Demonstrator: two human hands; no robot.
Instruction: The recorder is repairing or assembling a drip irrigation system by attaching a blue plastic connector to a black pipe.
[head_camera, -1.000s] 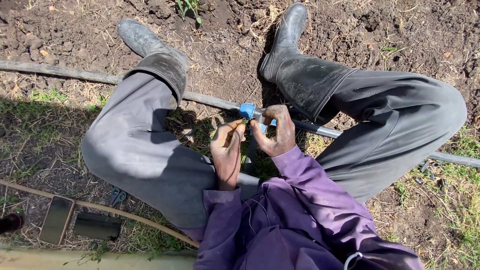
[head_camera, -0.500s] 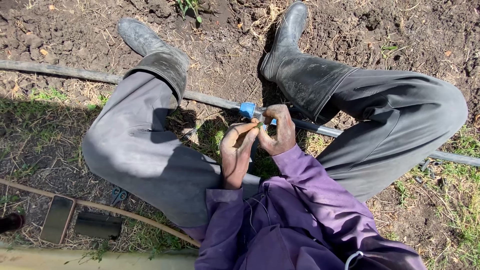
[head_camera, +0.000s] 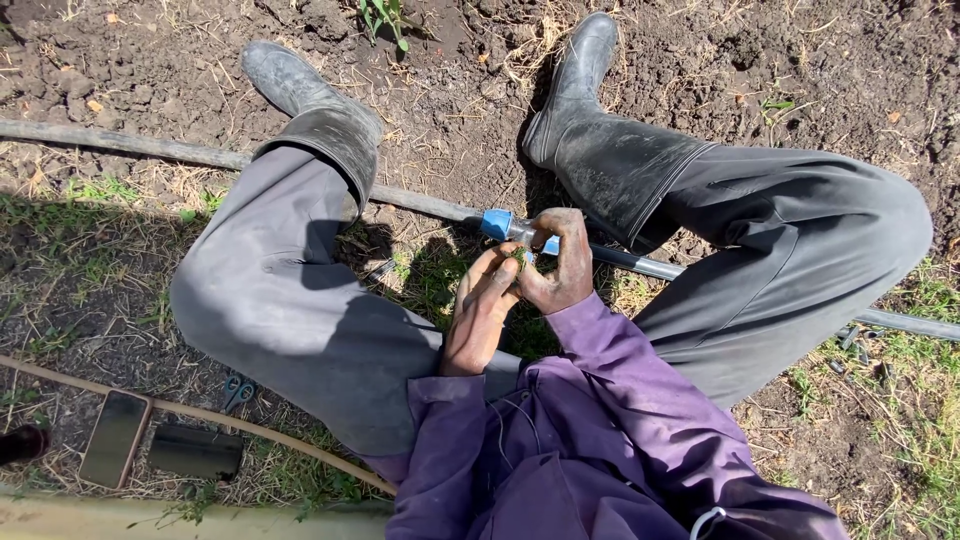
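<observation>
Your left hand (head_camera: 487, 310) has slid in tighter against the right since a second ago, its fingers now stretched out long and flat instead of curled, tips pressed up to the small piece at the pipe. Your right hand (head_camera: 560, 265) sits where it was, fingers wrapped shut over the blue fitting (head_camera: 497, 224), thumb and knuckles covering its near end, so only the blue collar shows to the left of the fist. What exactly the left fingertips pinch I cannot tell; it is too small and shaded.

That fitting sits on the black pipe (head_camera: 160, 148), which lies across the soil (head_camera: 450, 90) from the left edge, passes under your knees and runs off to the right edge. You are seated on the ground, a rubber boot (head_camera: 300, 85) on the far side of the pipe at left, the other boot (head_camera: 585, 110) beside the fitting.

Down at the bottom left corner, a phone (head_camera: 115, 438) lies on the grass beside a dark flat case (head_camera: 195, 452), with small scissors (head_camera: 236, 390) just beyond them.
</observation>
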